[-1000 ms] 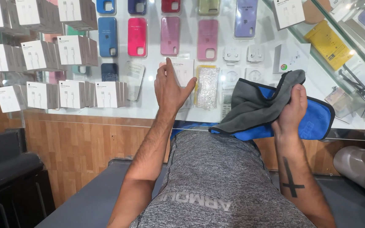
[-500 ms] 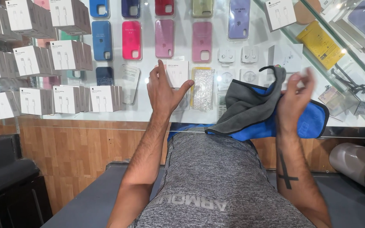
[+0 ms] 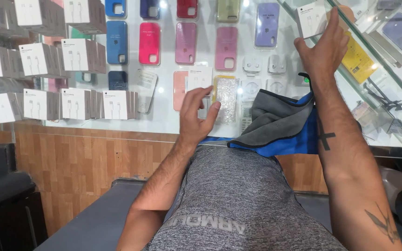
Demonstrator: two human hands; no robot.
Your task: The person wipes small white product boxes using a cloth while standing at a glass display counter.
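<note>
My left hand (image 3: 196,116) rests on the glass counter top (image 3: 164,116) with fingers spread and slightly curled, holding nothing, just above a white box and a glittery phone case (image 3: 226,97) under the glass. A grey and blue cloth (image 3: 275,125) lies bunched on the glass at the near edge, right of that hand. My right hand (image 3: 324,46) is stretched far forward with fingers apart, beside a small white box (image 3: 311,19). My tattooed right forearm passes over the cloth's right side.
Coloured phone cases (image 3: 150,44) lie in rows under the glass. Stacks of white cable boxes (image 3: 75,104) fill the left. A second glass case (image 3: 373,79) with a yellow pack angles off at the right. Below the counter is a wooden panel (image 3: 84,158).
My right hand let go of the cloth and reached forward to the white box. The cloth now lies on the glass. My left hand lowered and its fingers curled a little.
</note>
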